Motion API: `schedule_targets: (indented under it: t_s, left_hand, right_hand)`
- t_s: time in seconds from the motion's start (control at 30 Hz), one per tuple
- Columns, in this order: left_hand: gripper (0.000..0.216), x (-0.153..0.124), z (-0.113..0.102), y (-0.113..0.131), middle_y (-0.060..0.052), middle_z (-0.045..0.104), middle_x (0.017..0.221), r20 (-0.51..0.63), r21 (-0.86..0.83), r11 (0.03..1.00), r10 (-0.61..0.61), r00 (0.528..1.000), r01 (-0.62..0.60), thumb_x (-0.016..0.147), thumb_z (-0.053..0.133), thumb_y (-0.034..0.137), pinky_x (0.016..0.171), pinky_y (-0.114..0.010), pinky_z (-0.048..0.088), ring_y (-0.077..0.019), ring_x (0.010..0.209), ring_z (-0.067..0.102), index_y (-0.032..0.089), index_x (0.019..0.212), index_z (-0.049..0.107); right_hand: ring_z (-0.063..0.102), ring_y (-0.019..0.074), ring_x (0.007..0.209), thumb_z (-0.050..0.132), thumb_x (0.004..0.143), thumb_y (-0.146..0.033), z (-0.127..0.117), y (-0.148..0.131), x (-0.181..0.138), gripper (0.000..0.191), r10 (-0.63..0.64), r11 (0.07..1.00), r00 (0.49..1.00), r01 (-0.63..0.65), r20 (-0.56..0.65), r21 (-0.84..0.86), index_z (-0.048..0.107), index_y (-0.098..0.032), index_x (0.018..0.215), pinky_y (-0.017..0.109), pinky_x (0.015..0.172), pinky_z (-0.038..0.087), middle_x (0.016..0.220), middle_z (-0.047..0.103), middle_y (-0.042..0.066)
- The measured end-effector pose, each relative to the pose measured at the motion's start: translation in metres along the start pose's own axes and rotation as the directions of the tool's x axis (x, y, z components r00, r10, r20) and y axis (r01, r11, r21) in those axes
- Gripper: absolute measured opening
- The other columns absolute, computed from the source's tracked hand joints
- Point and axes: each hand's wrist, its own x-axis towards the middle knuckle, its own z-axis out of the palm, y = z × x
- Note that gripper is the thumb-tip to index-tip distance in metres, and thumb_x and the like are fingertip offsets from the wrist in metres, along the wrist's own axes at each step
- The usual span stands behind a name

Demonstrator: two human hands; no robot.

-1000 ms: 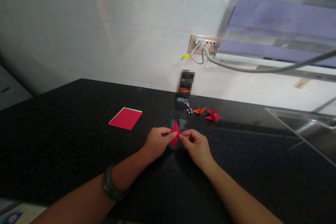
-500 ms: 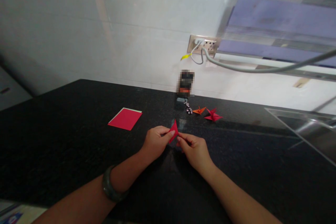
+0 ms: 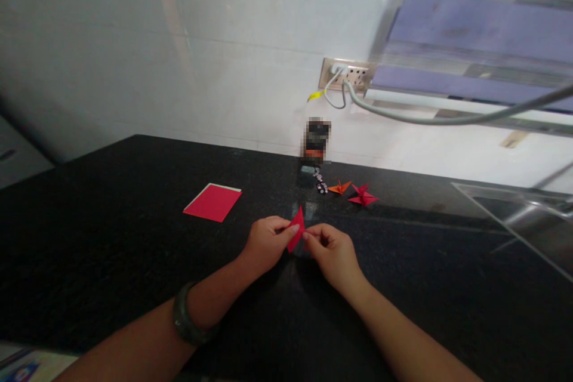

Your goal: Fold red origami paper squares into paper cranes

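Note:
A small folded red paper piece (image 3: 296, 228) stands on edge just above the black countertop (image 3: 111, 262), pinched from both sides. My left hand (image 3: 266, 243) grips its left side with thumb and fingers closed; a dark bangle sits on that wrist. My right hand (image 3: 333, 253) pinches its right edge, fingers curled. A flat stack of red paper sheets (image 3: 212, 202) lies to the left, apart from my hands.
Two finished paper cranes, one orange (image 3: 339, 188) and one red (image 3: 363, 196), rest near the back wall beside a small dark object (image 3: 316, 143). A wall socket (image 3: 347, 74) with a grey cable hangs above. A steel sink (image 3: 523, 215) lies at the right.
The red piece has gone from an upright diamond to a narrower, tilted shape as my fingers worked it. Both hands stayed in nearly the same spot.

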Motion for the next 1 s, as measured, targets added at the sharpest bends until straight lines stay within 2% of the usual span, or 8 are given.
schedule_targets:
  t_s: [0.1, 0.17, 0.4, 0.53, 0.7, 0.77, 0.87, 1.0]
  left_hand:
    - [0.025, -0.001, 0.001, 0.003, -0.003, 0.063, 0.058, 0.042, -0.063, 0.995, -0.081, 0.996, 0.083, 0.072, 0.055, 0.032, 0.052, -0.023, 0.037, -0.0144, 0.055, 0.054, 0.013, 0.064, 0.069]
    - [0.026, -0.001, 0.003, 0.003, -0.002, 0.063, 0.056, 0.06, -0.107, 0.986, -0.118, 0.991, 0.124, 0.07, 0.056, 0.034, 0.05, -0.023, 0.036, -0.0139, 0.053, 0.052, 0.012, 0.065, 0.069]
    - [0.027, -0.001, 0.005, -0.001, -0.003, 0.064, 0.06, 0.122, -0.194, 0.967, -0.141, 0.982, 0.163, 0.068, 0.059, 0.035, 0.049, -0.023, 0.036, -0.0135, 0.052, 0.052, 0.01, 0.071, 0.069]
    - [0.024, -0.004, 0.006, -0.001, -0.002, 0.063, 0.058, 0.114, -0.126, 0.982, -0.128, 0.985, 0.142, 0.07, 0.056, 0.033, 0.048, -0.022, 0.034, -0.013, 0.051, 0.051, 0.012, 0.067, 0.067]
    - [0.025, -0.009, 0.01, -0.001, 0.0, 0.057, 0.052, 0.049, 0.076, 0.996, 0.047, 0.998, -0.05, 0.072, 0.053, 0.028, 0.051, -0.022, 0.032, -0.0116, 0.052, 0.049, 0.016, 0.053, 0.063]
    - [0.024, -0.009, 0.011, -0.001, 0.0, 0.057, 0.053, 0.046, 0.079, 0.995, 0.058, 0.997, -0.062, 0.072, 0.052, 0.026, 0.051, -0.022, 0.033, -0.0115, 0.052, 0.05, 0.016, 0.053, 0.063]
    - [0.022, -0.007, 0.01, -0.001, 0.0, 0.059, 0.054, 0.055, -0.036, 0.998, -0.052, 0.997, 0.055, 0.072, 0.053, 0.029, 0.048, -0.021, 0.033, -0.0122, 0.051, 0.05, 0.014, 0.059, 0.064]
    - [0.021, -0.003, 0.007, 0.001, 0.0, 0.059, 0.052, 0.056, -0.196, 0.967, -0.153, 0.987, 0.162, 0.068, 0.057, 0.031, 0.046, -0.021, 0.033, -0.0121, 0.049, 0.05, 0.013, 0.059, 0.063]
  right_hand:
    - [0.04, 0.0084, 0.04, 0.058, 0.069, -0.032, -0.001, -0.001, 0.003, 0.017, 0.125, 0.987, 0.991, -0.13, 0.054, 0.097, 0.056, -0.016, 0.062, 0.021, 0.041, 0.03, 0.046, 0.048, -0.004]
    - [0.038, 0.0078, 0.038, 0.058, 0.067, -0.033, -0.002, -0.002, 0.004, 0.019, 0.154, 0.978, 0.986, -0.162, 0.07, 0.134, 0.054, -0.016, 0.061, 0.02, 0.04, 0.028, 0.044, 0.046, -0.005]
    - [0.035, 0.0077, 0.04, 0.057, 0.067, -0.031, -0.002, -0.003, 0.003, 0.016, 0.105, 0.988, 0.994, -0.107, 0.025, 0.109, 0.053, -0.017, 0.06, 0.02, 0.041, 0.028, 0.043, 0.042, -0.006]
    - [0.035, 0.0078, 0.041, 0.056, 0.067, -0.028, -0.001, 0.0, 0.002, 0.014, 0.068, 0.997, 0.998, -0.068, -0.003, 0.049, 0.052, -0.018, 0.058, 0.021, 0.041, 0.028, 0.045, 0.042, -0.006]
    - [0.039, 0.0091, 0.043, 0.054, 0.064, -0.022, 0.005, 0.005, -0.001, 0.013, 0.012, 0.995, 0.995, -0.022, -0.104, -0.099, 0.05, -0.019, 0.052, 0.021, 0.043, 0.029, 0.046, 0.047, -0.004]
    - [0.04, 0.0091, 0.043, 0.054, 0.064, -0.022, 0.006, 0.005, -0.001, 0.015, 0.002, 0.993, 0.992, -0.017, -0.129, -0.115, 0.049, -0.019, 0.05, 0.021, 0.043, 0.029, 0.045, 0.047, -0.004]
    - [0.039, 0.0083, 0.041, 0.056, 0.066, -0.025, 0.004, 0.001, 0.0, 0.017, 0.026, 0.999, 0.996, -0.028, -0.087, -0.025, 0.051, -0.018, 0.052, 0.021, 0.042, 0.029, 0.044, 0.045, -0.004]
    - [0.042, 0.0072, 0.038, 0.058, 0.07, -0.036, 0.0, -0.001, 0.005, 0.023, 0.125, 0.968, 0.99, -0.136, 0.065, 0.21, 0.054, -0.016, 0.059, 0.02, 0.04, 0.032, 0.045, 0.051, -0.004]
